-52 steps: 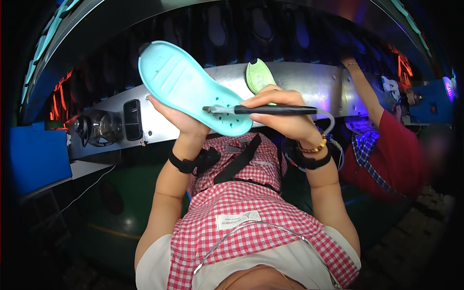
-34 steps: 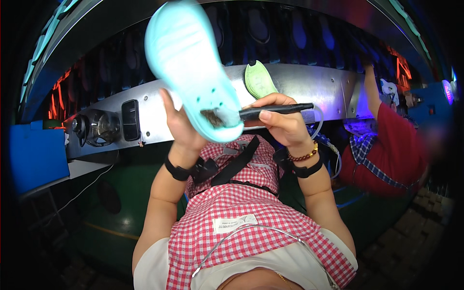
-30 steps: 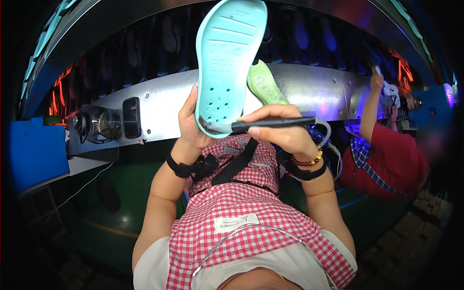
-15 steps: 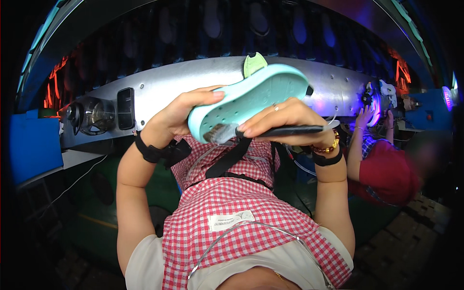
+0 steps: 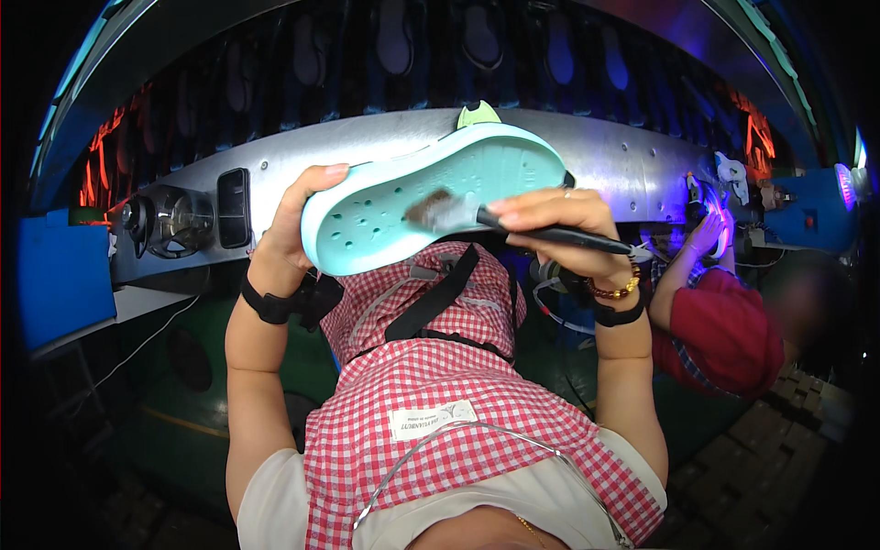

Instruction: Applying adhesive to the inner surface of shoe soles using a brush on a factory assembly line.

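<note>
A mint-green shoe sole (image 5: 367, 220) is held in front of me above the metal bench's near edge, its hollow inner face toward me. Small holes dot its left end. My left hand (image 5: 301, 215) grips that end by the rim, with the thumb along the top edge. In my right hand (image 5: 561, 223) is a brush (image 5: 577, 240) with a black handle. Its blurred bristles lie against or just over the middle of the sole's inner face. A light-green piece (image 5: 478, 115) shows behind the sole's far rim; whether it is attached cannot be told.
On the metal bench (image 5: 605, 160) at left stand a black tray (image 5: 234, 207) and a clear round container (image 5: 183, 223). Behind runs a dark rack with several sole shapes (image 5: 395, 41). At right, a co-worker in red (image 5: 724, 321) handles a shoe (image 5: 720, 215) under violet light.
The brush has moved from the sole's lower left rim up to the middle of its inner face. My left hand has shifted left, and the sole now shows its inner face more fully.
</note>
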Action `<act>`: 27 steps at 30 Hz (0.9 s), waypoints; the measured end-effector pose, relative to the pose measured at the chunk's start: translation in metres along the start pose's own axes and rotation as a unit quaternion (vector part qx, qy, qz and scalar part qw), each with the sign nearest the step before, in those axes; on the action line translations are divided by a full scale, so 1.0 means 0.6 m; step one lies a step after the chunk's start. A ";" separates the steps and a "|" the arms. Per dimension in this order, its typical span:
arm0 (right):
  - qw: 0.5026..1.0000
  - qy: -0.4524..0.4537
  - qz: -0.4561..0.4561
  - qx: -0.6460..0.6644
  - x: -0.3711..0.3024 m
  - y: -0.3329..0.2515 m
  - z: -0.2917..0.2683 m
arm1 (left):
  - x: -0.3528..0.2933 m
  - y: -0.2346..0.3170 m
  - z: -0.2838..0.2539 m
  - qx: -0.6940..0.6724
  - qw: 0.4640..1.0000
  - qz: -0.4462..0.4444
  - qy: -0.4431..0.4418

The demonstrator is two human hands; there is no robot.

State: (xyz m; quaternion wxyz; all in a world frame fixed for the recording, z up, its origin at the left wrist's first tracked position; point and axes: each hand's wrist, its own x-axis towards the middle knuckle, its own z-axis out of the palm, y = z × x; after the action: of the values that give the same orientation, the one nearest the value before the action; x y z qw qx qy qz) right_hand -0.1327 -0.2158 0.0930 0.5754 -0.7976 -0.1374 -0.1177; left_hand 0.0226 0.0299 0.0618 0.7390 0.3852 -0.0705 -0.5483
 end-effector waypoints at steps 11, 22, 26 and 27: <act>0.997 0.000 0.079 -0.011 -0.002 -0.012 0.016 | 0.070 -0.064 0.016 -0.218 0.958 0.130 -0.131; 0.981 -0.045 -0.061 -0.176 0.003 -0.031 0.073 | 0.081 -0.069 0.021 -0.216 0.938 0.226 0.150; 0.999 -0.043 0.015 -0.003 0.015 -0.044 0.035 | 0.081 -0.085 0.027 -0.201 0.953 0.228 0.005; 0.998 0.013 0.022 -0.058 0.024 -0.039 0.038 | 0.084 -0.089 0.032 -0.202 0.952 0.230 -0.007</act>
State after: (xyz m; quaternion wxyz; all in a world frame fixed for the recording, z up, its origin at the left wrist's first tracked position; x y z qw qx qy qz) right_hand -0.1269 -0.1861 0.1115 0.5319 -0.8311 -0.1056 -0.1233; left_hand -0.0085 -0.0286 0.0245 0.9068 0.1976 -0.0506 -0.3689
